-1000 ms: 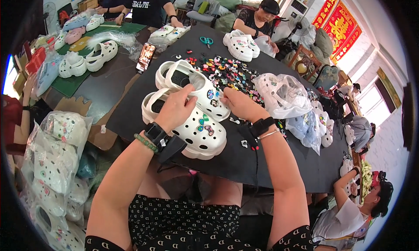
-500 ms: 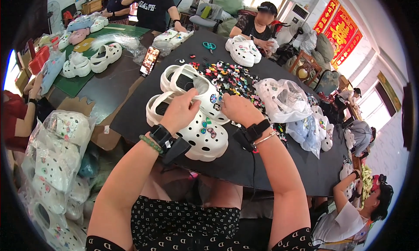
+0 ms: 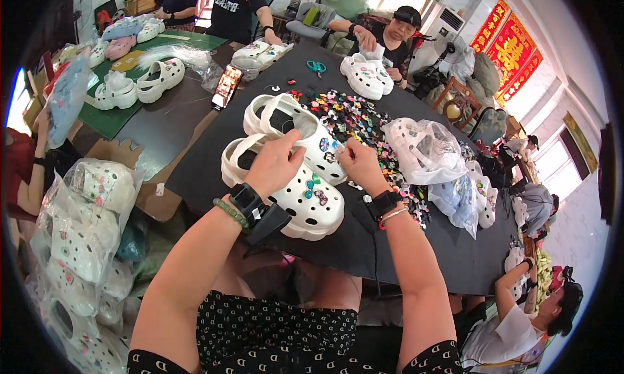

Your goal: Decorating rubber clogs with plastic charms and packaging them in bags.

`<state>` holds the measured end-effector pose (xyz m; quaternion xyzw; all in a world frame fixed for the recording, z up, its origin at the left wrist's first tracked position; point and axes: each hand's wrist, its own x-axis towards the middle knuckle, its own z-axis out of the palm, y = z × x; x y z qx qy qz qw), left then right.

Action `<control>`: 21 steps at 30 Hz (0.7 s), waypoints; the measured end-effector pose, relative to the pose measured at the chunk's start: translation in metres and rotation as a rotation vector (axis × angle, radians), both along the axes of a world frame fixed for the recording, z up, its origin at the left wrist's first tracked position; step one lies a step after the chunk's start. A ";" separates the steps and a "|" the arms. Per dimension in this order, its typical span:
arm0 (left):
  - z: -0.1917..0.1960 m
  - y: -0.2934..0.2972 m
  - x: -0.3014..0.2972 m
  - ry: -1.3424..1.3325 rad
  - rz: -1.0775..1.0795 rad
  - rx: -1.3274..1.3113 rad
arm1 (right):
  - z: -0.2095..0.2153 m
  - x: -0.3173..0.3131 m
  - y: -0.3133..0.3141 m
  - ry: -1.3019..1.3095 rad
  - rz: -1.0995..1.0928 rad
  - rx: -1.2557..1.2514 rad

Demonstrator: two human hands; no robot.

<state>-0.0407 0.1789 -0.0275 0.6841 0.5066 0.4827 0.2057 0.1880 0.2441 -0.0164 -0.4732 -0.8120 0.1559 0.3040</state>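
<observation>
White shoe held at side by left hand, fingers curled; right hand beside toe, fingers bunched (grip on any charm: cannot tell). Charms on it and second shoe under left hand; seemingly partway, many holes bare.

The head fisheye looks down, close over the black table; near its rim, shapes seem bent.

Left hand palm-down, fingers bent, right hand near it, fingers curled in, left forearm and right forearm angling up from below.
</observation>
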 end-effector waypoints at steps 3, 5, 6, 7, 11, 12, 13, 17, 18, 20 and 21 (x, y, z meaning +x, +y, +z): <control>-0.003 0.002 -0.002 -0.003 -0.002 0.035 | 0.000 -0.003 -0.002 0.098 -0.029 -0.114; -0.001 -0.001 -0.001 -0.013 -0.005 0.017 | 0.004 -0.004 -0.005 0.175 -0.025 -0.233; 0.001 -0.002 0.000 -0.025 -0.012 -0.004 | 0.007 -0.002 -0.007 0.173 -0.025 -0.230; -0.001 -0.001 0.001 -0.026 -0.015 -0.002 | 0.012 0.001 -0.009 0.144 0.007 -0.271; -0.005 -0.001 0.000 -0.010 -0.016 0.072 | 0.021 0.006 -0.005 -0.202 0.116 -0.102; -0.005 0.000 0.000 -0.012 -0.017 0.076 | 0.020 0.007 -0.002 -0.312 0.140 0.045; -0.006 0.001 0.000 -0.017 -0.013 0.069 | 0.021 0.011 0.001 -0.314 0.138 0.048; -0.004 0.000 -0.003 -0.007 -0.013 0.028 | 0.043 0.003 -0.001 -0.389 0.176 -0.231; -0.003 0.000 -0.002 -0.009 -0.017 0.025 | 0.044 0.005 0.003 -0.381 0.212 -0.261; -0.003 0.001 -0.002 0.002 -0.011 0.018 | 0.042 0.006 0.009 -0.341 0.184 -0.304; -0.003 0.001 -0.003 0.006 -0.010 0.013 | 0.044 0.005 0.010 -0.314 0.173 -0.345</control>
